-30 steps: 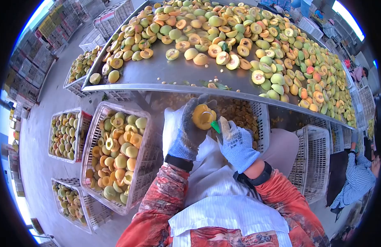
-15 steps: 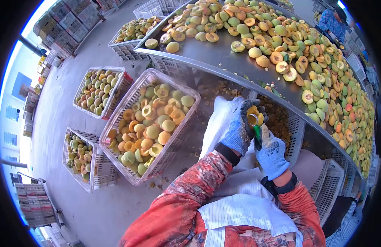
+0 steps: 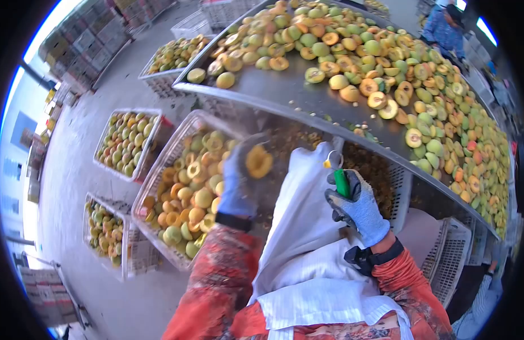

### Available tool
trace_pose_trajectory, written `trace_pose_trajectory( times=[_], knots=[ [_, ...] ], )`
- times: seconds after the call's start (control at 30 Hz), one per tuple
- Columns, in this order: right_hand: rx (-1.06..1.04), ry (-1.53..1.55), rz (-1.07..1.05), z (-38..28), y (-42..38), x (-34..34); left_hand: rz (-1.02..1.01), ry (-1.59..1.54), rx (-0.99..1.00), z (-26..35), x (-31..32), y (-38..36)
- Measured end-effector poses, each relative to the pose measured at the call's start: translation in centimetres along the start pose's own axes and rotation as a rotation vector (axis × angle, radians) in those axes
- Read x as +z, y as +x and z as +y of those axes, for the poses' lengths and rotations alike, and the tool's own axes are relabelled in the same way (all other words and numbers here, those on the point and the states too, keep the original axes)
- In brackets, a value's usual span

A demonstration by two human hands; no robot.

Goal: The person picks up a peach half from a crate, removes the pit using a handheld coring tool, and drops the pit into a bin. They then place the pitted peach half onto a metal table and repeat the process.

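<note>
My left hand [image 3: 239, 181], in a blue and dark glove, is smeared by motion at the right side of a large plastic crate [image 3: 151, 212]. In its fingers is an orange apricot half [image 3: 259, 161] with a hollow in the middle. My right hand [image 3: 358, 209], gloved alike, is closed around the green handle of a pitting tool [image 3: 342, 183]. Its metal loop points up, with a bit of yellow flesh at the base. Pitted halves [image 3: 202, 198] fill the crate. A white apron [image 3: 307, 192] covers my lap below both hands.
A metal table [image 3: 307, 93] ahead bears many halved apricots [image 3: 409, 73]. More fruit crates [image 3: 126, 144] stand on the floor to the left. Under the table edge sits a crate [image 3: 399, 192] with dark scraps. A person in blue [image 3: 443, 28] works at the far right.
My left hand has moved left from the tool toward the large crate, carrying the apricot half. The right hand has stayed near my lap, and the tool's loop is now out of the fruit.
</note>
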State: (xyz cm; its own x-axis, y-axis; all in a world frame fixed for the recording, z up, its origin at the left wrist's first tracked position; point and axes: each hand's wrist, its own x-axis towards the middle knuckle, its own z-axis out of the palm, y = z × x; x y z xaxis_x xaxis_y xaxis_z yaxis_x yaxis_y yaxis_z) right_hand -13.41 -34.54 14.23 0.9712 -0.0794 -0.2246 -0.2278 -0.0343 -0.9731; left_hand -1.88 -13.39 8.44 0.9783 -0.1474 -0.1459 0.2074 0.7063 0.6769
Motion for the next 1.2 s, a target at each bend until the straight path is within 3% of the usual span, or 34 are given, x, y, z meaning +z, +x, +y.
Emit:
trace_pose_trajectory(
  times=[0.07,0.1,0.13,0.17,0.2,0.23,0.3,0.33,0.4,0.43,0.5,0.57,0.7,0.83,0.9,1.03,1.1,1.17,1.2],
  knots=[
    [-0.08,0.033,0.09,0.8,-0.2,-3.8,0.336,0.639,0.346,3.5,-10.4,1.6],
    [-0.152,0.042,0.143,1.5,-0.4,-5.5,0.53,1.012,0.413,5.3,-16.9,1.5],
    [-0.068,0.087,0.192,0.7,-1.2,-6.7,0.607,1.61,0.378,7.4,-24.1,0.1],
    [0.019,0.135,0.234,0.1,-2.1,-7.9,0.574,2.035,-0.003,9.1,-22.9,-3.1],
    [0.02,0.134,0.263,0.9,-2.4,-9.2,0.61,2.075,-0.469,9.6,-30.0,-3.5],
    [0.01,0.145,0.296,1.8,-2.6,-10.4,0.386,1.581,-0.078,9.8,-38.4,-4.5],
    [0.041,-0.001,0.263,3.9,-3.1,-12.2,0.585,1.719,-0.265,8.4,-28.5,-4.3],
    [0.09,-0.161,0.255,4.6,-3.2,-12.8,0.594,1.618,-0.069,7.1,-24.8,-2.6],
    [-0.033,-0.319,0.301,5.7,-3.1,-12.8,0.361,1.154,0.22,4.3,-13.9,1.7],
    [-0.156,-0.479,0.342,6.2,-3.2,-12.7,0.164,1.154,0.335,2.8,-9.3,4.5],
    [-0.074,-0.413,0.354,6.0,-3.5,-12.6,-0.041,0.973,0.262,-0.8,2.3,7.9],
    [0.029,-0.439,0.368,6.2,-4.2,-12.9,-0.3,1.015,0.208,-5.8,8.3,13.0],
    [0.0,-0.401,0.335,8.7,-5.9,-14.4,-0.645,1.811,0.479,-15.4,17.3,20.3],
    [0.037,-0.391,0.413,8.9,-7.3,-16.0,-0.67,2.379,0.551,-19.8,18.7,23.1],
    [0.046,-0.407,0.515,8.5,-7.2,-17.0,-0.637,2.232,0.513,-20.0,17.1,23.7],
    [0.108,-0.41,0.468,9.1,-6.4,-17.4,-0.648,1.964,0.355,-16.7,12.2,22.5],
    [0.05,-0.403,0.425,8.6,-5.8,-16.8,-0.407,1.204,-0.008,-15.1,11.9,19.3],
    [-0.239,-0.421,0.458,7.6,-5.0,-15.6,-0.377,0.359,-0.451,-11.2,13.8,14.9],
    [-0.257,-0.458,0.475,6.5,-4.6,-14.9,-0.371,0.355,-0.44,-10.3,15.0,12.6]
  ],
)
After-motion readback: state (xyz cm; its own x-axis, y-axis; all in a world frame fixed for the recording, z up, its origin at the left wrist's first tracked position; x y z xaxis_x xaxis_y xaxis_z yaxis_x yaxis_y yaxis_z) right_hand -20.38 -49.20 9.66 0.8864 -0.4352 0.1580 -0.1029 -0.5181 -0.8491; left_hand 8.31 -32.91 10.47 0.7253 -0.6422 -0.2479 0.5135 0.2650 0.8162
